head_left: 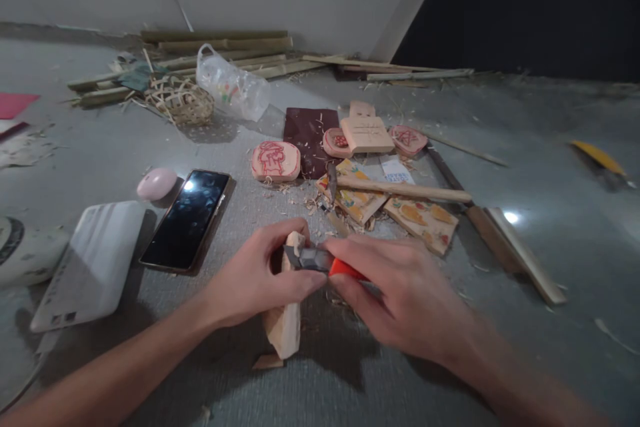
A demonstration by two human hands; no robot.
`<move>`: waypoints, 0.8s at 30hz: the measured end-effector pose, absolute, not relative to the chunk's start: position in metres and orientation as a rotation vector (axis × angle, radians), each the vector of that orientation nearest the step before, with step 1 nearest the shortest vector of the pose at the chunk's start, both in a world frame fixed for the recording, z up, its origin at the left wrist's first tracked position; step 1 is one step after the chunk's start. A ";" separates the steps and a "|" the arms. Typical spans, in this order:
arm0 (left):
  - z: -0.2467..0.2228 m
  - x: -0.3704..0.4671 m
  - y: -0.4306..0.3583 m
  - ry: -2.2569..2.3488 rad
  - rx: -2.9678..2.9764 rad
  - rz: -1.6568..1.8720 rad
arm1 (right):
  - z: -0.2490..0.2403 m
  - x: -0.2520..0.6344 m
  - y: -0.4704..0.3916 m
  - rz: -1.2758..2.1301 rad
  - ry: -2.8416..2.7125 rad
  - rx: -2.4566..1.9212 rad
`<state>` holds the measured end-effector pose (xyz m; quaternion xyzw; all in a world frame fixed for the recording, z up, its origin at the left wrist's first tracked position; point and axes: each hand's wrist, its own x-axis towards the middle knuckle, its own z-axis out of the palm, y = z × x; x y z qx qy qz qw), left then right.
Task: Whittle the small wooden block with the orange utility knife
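A pale block of wood (pixel 287 333) stands in the middle of the head view, with the fingers of my left hand (pixel 260 273) wrapped round its upper part. My right hand (pixel 400 287) grips a red and grey utility knife (pixel 346 269). The grey end of the knife lies across the wood near its top. My left thumb stretches out along the knife's underside, close to the right fingers. The blade's exact contact with the wood is too small to make out. A wood chip (pixel 269 362) lies on the floor by the block's lower end.
Ahead are a hammer (pixel 400 188), patterned wood pieces (pixel 423 220), carved blocks (pixel 276 161) and shavings. A phone (pixel 187 220), power bank (pixel 93 267) and pink case (pixel 157 183) lie left. A plastic bottle (pixel 233 83) and bamboo sticks (pixel 225 45) lie behind.
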<state>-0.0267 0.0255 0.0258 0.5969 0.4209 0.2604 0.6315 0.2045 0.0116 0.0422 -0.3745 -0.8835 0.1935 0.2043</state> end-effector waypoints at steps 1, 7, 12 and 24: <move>0.026 -0.027 0.026 0.968 1.380 0.587 | 0.042 0.205 0.012 0.555 -2.479 -1.028; 0.027 -0.027 0.026 0.983 1.425 0.574 | 0.045 0.204 0.013 0.528 -2.512 -1.024; 0.025 -0.026 0.024 1.009 1.426 0.612 | 0.045 0.203 0.012 0.467 -2.497 -1.055; 0.024 -0.023 0.022 1.024 1.436 0.670 | 0.043 0.198 0.003 0.262 -2.424 -1.160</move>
